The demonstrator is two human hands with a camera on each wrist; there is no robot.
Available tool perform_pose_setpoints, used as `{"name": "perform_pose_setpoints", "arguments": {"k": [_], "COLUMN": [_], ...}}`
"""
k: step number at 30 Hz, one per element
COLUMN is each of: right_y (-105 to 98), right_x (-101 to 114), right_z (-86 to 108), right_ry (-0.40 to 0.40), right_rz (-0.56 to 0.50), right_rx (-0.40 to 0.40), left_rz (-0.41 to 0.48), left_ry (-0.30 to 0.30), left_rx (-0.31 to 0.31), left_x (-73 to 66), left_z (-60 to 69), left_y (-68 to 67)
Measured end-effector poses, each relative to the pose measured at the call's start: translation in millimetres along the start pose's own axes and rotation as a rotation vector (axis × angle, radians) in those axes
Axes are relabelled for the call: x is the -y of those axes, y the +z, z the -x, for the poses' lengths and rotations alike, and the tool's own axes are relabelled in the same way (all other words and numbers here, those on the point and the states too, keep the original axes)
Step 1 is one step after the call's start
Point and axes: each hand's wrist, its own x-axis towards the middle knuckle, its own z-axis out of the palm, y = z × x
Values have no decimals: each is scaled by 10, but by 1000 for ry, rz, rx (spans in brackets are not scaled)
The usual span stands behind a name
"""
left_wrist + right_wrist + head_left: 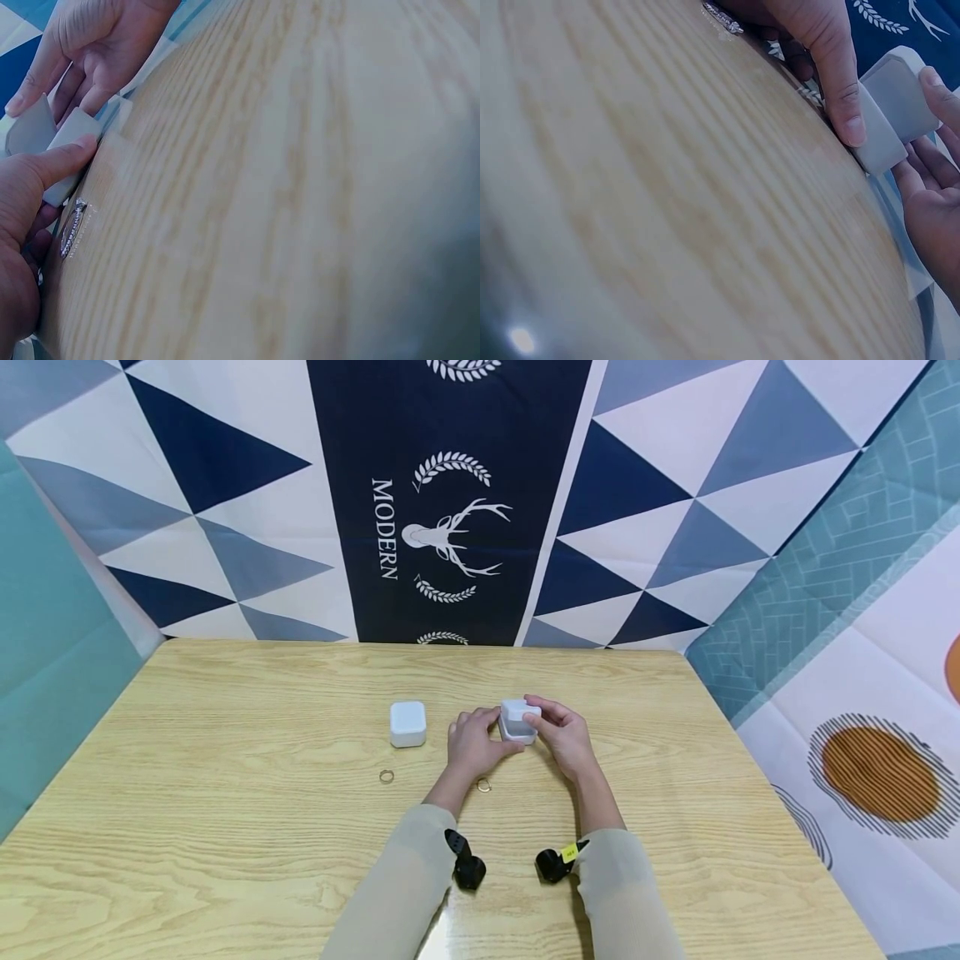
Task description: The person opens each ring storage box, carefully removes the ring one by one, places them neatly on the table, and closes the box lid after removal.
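A small white box stands near the middle of the table, its lid tilted up from the base. My left hand grips the base, thumb along its near side and fingers at its left. With thumb and fingers, my right hand pinches the lid from the right. The inside of the base is hidden in both wrist views. Close to my left wrist lies a ring, which shows a row of small bright stones in the left wrist view.
To the left stands a second white box, closed. Another ring lies on the wooden table just in front of it. A patterned cloth hangs behind the table's far edge.
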Motion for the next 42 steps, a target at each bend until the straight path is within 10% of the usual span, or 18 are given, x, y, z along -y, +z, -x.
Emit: {"name": "perform_pose_setpoints", "arguments": {"k": [42], "right_y": [-25], "right_x": [-37], "right_z": [17], "right_ry": [-30], "right_rz": [4], "right_rx": [24], "left_rz": [11], "left_ry": [-8], "left_rx": [16], "left_x": [10], "left_z": [-5], "left_y": [2]}}
